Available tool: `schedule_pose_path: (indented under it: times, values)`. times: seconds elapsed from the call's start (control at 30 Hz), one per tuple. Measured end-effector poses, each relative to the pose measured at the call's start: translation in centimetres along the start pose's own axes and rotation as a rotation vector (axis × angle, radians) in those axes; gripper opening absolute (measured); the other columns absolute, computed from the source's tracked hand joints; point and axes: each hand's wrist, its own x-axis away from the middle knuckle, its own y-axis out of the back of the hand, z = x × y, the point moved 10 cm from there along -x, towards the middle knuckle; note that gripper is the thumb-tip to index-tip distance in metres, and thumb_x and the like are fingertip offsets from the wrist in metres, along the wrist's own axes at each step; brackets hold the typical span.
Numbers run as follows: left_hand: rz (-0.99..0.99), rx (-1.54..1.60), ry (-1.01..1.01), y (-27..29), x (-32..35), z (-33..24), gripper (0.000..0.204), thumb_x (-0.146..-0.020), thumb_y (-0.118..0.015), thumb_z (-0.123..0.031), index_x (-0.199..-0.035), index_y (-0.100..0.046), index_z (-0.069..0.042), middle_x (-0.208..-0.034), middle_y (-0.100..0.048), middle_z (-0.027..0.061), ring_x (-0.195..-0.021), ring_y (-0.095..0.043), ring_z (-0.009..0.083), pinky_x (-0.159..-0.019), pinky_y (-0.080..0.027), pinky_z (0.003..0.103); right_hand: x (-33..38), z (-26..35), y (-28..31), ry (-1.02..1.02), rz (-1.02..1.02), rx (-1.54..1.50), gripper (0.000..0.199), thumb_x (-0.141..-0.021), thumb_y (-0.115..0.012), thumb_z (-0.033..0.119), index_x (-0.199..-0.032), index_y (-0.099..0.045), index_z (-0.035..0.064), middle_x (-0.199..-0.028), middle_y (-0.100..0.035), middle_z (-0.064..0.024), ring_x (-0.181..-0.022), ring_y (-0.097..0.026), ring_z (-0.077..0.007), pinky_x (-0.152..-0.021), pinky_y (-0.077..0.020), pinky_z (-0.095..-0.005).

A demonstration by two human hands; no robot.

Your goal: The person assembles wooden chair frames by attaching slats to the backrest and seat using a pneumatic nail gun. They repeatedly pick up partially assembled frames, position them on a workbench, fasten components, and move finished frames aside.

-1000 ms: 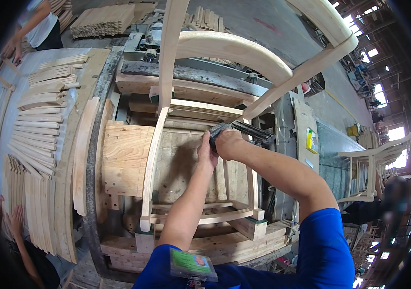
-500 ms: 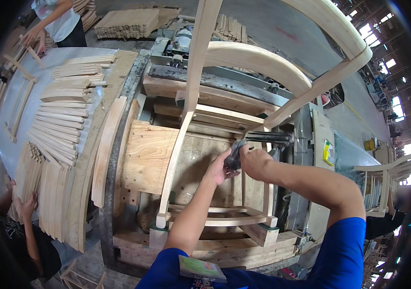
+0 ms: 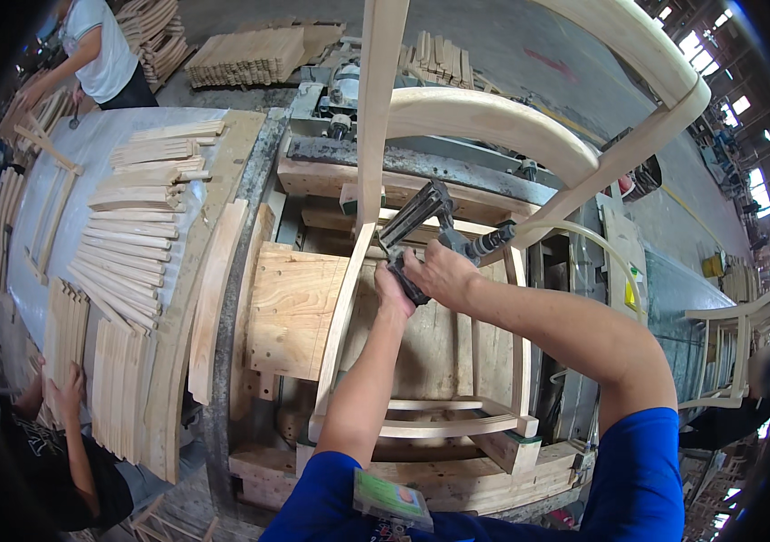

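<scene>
Now higher, both hands' grip clamped on nail gun [image 3: 425,230], left hand [image 3: 394,294], right hand [image 3: 443,271], against chair frame [image 3: 376,163].

concrete floor [image 3: 529,54] | daylit windows [image 3: 769,194] | stacked wood slats [image 3: 132,226]

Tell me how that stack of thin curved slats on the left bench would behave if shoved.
The slats lie loose and fanned, so they would probably slide apart rather than move together. They look thin and light, likely stiff wood, not floppy. Resting on the smooth grey sheet, they may skid easily.
</scene>
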Motion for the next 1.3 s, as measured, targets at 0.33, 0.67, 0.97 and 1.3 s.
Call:
schedule_pose_path:
  times: [0.33,0.67,0.97,1.3]
  values:
    - [0.041,-0.027,-0.008,-0.4,0.3,-0.5,0.056,-0.100,-0.029,-0.046,-0.112,-0.070,-0.010,-0.112,-0.073,0.0103,-0.105,-0.069,0.0291,-0.093,-0.056,0.047,-0.5,0.2,0.1,0.012,-0.006,-0.046,0.042,-0.097,-0.060,0.022,-0.135,-0.066,0.0036,-0.137,-0.060,-0.0144,-0.117,-0.062,-0.0236,-0.081,-0.0466,-0.0365]
    - [-0.055,-0.050,-0.039,1.8,1.2,-1.8,0.054,-0.102,-0.036,-0.047,-0.116,-0.069,-0.007,-0.108,-0.075,0.0112,-0.097,-0.072,0.0283,-0.091,-0.058,0.046,1.2,0.0,2.6,-0.014,-0.077,-0.091,0.049,-0.095,-0.060,0.018,-0.141,-0.054,0.0033,-0.141,-0.053,-0.0207,-0.093,-0.070,-0.0220,-0.079,-0.0506,-0.0365]
    - [-0.038,-0.417,0.190,7.8,18.5,6.8,0.058,-0.103,-0.050,-0.056,-0.135,-0.058,-0.009,-0.129,-0.068,0.0137,-0.112,-0.065,0.0257,-0.093,-0.055,0.046,11.0,3.7,0.0,-0.415,-0.028,-2.226,0.079,-0.096,-0.064,0.006,-0.161,-0.021,-0.0062,-0.131,-0.062,-0.0278,-0.084,-0.075,-0.0271,-0.074,-0.0618,-0.0382]
    - [-0.223,-0.055,-0.066,11.4,30.5,2.1,0.017,-0.099,-0.062,-0.026,-0.100,-0.067,-0.011,-0.076,-0.066,0.0012,-0.063,-0.066,0.0128,-0.055,-0.059,0.033,5.0,20.9,0.9,-0.335,0.518,-3.930,0.044,-0.111,-0.041,0.026,-0.144,-0.036,-0.0029,-0.125,-0.060,-0.0392,-0.068,-0.069,-0.0253,-0.063,-0.0635,-0.0396]
